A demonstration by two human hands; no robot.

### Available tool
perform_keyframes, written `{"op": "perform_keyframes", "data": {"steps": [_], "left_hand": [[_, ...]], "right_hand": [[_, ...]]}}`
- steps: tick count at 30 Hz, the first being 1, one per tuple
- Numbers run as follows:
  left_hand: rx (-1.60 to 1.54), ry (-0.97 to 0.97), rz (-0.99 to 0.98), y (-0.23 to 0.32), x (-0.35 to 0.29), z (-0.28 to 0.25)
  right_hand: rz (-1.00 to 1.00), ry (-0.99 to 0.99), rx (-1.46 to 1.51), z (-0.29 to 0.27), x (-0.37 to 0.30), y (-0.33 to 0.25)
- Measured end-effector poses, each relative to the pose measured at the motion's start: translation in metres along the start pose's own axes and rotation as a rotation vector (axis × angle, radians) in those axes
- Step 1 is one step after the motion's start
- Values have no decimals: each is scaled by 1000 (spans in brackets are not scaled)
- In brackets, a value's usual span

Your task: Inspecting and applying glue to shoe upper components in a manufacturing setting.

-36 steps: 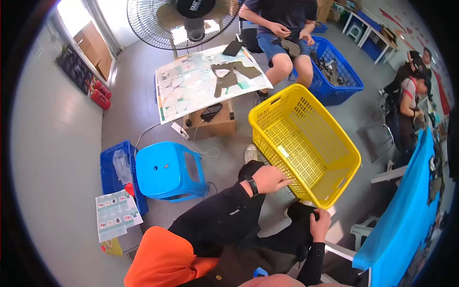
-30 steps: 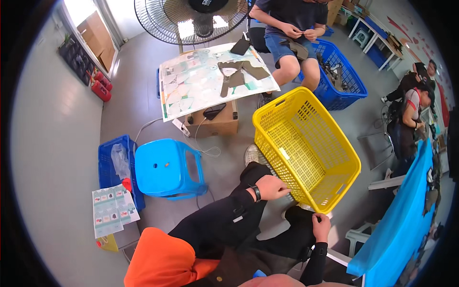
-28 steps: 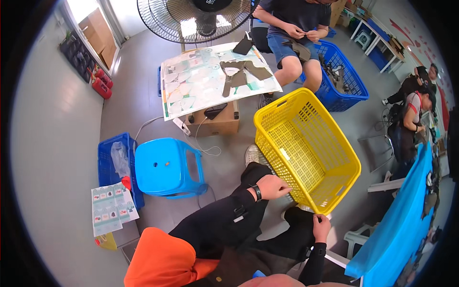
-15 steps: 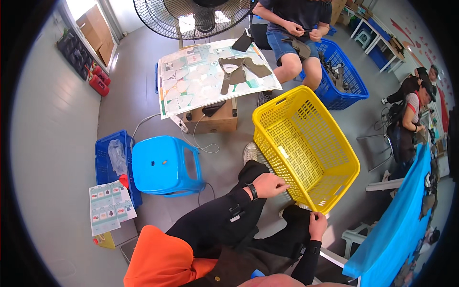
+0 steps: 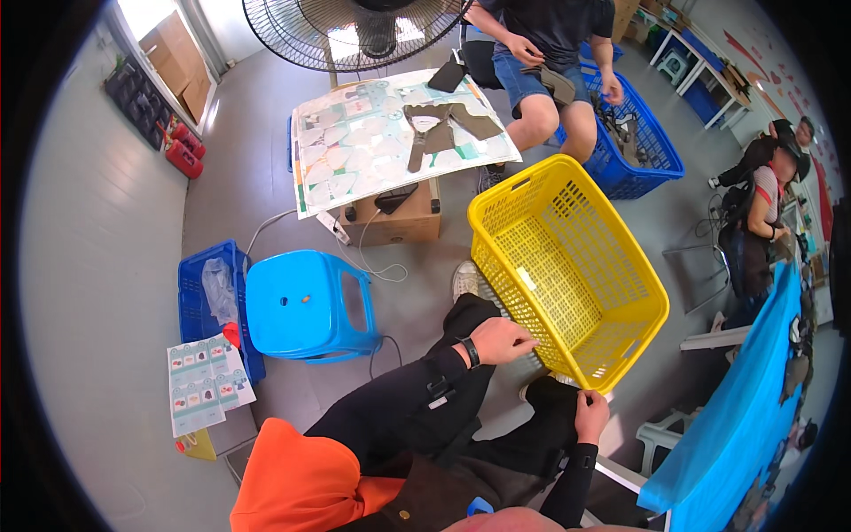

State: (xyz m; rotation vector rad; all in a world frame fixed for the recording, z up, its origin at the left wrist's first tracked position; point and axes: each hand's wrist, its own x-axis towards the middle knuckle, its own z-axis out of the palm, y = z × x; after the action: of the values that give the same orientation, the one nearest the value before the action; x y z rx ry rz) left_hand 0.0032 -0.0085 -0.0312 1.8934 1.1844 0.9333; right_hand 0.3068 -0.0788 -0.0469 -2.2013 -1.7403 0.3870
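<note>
My left hand (image 5: 498, 341) rests over my left knee, its fingers drawn together and their tips close to the near-left side of an empty yellow plastic basket (image 5: 612, 341). Beside the basket's nearest corner, my right hand (image 5: 591, 417) is closed, with fingers curled in a pinch. Whether either hand holds something small or just meets the basket cannot be made out. The basket stands on the floor in front of me, and its slotted walls and floor show.
Left of me are a blue stool (image 5: 292, 306) and a blue crate (image 5: 199, 319) with printed sheets. Ahead, dark cloth pieces (image 5: 434, 133) lie on a covered table (image 5: 337, 168) by a fan (image 5: 355, 40). A seated co-worker has a full blue crate (image 5: 638, 182). Blue cloth (image 5: 718, 426) hangs at right.
The co-worker's hands have parted, and one now reaches down toward the blue crate beside them. My two hands and the yellow basket stay almost where they were.
</note>
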Motion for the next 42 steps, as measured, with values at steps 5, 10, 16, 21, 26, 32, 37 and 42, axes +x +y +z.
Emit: {"op": "perform_keyframes", "data": {"steps": [5,10,16,21,26,32,37,42], "left_hand": [[28,-7,-12,-4,-4,-2],[19,-13,-11,-5,-5,-6],[51,-37,-8,-13,5,-4],[21,-14,-76,-12,-15,-26],[69,-51,-10,-11,1,-17],[90,-59,-18,-12,-2,-24],[110,-81,-10,-12,-1,-26],[119,-72,-7,-9,0,-15]], "right_hand": [[1,-12,9,3,0,-3],[-5,11,1,2,-4,-9],[26,81,56,3,-2,-20],[31,55,26,16,-6,-30],[35,95,32,12,-3,-21],[74,83,80,16,-9,-32],[84,114,101,21,-9,-30],[64,111,130,15,-10,-20]]}}
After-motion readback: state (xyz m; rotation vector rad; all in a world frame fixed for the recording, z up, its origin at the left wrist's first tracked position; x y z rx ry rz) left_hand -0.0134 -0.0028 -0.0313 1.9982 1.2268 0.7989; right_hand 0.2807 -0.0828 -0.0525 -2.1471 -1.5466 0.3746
